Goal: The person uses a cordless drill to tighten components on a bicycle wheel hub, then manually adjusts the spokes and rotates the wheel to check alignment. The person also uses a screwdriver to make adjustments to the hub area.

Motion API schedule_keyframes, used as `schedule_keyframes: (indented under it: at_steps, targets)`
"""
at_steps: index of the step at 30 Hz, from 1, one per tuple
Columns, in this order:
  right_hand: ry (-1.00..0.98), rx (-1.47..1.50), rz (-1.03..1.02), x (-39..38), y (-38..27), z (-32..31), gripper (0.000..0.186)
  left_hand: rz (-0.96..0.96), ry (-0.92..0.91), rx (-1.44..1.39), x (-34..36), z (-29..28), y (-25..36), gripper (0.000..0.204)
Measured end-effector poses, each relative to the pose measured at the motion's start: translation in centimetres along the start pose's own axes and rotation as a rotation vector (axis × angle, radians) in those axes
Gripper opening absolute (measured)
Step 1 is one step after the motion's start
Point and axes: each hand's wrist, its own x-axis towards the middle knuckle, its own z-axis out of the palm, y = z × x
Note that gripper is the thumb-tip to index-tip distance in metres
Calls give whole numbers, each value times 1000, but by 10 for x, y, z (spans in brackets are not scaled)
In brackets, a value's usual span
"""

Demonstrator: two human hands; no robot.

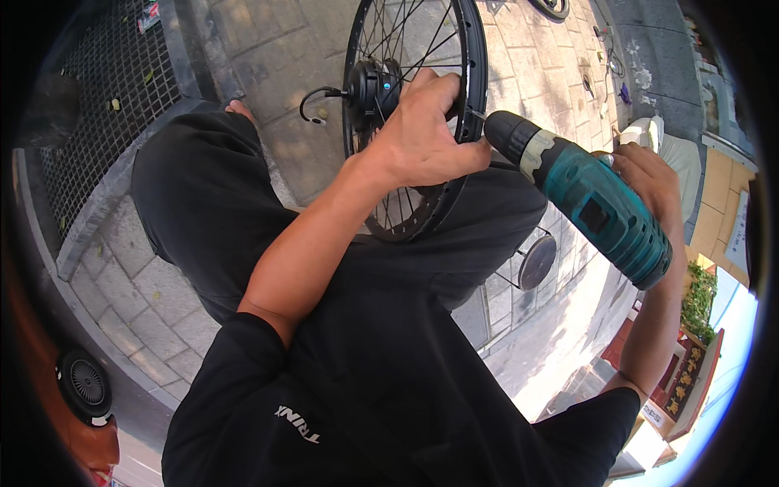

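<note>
Drill (pixel 596 213) at outer edge of wheel (pixel 476 73)

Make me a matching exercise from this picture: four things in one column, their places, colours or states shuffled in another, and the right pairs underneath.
Things
1. Drill
2. Wheel
3. Cable
4. Car

Places, colours, states
A. Orange, at the picture's lower left
B. Held by the left hand
C. Teal and black, in the right hand
D. Curving out from the hub

Right pairs: 1-C, 2-B, 3-D, 4-A
</note>
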Motion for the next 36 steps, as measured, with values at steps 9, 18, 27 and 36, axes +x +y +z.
schedule_keyframes:
  at_steps: [9, 18, 27, 36]
  targets:
    - [-47, -3, 84, -21, 2, -7, 36, 108, 82, 3, 5, 28, -10, 69]
    - [-56, -114, 184, -33, -16, 2, 26, 106, 95, -161, 10, 59, -8, 66]
    - [-181, -224, 198, -53, -12, 5, 24, 69, 37, -243, 7, 76, -10, 65]
    - [-212, -205, 295, -65, -8, 8, 25, 101, 87, -266, 6, 82, -11, 66]
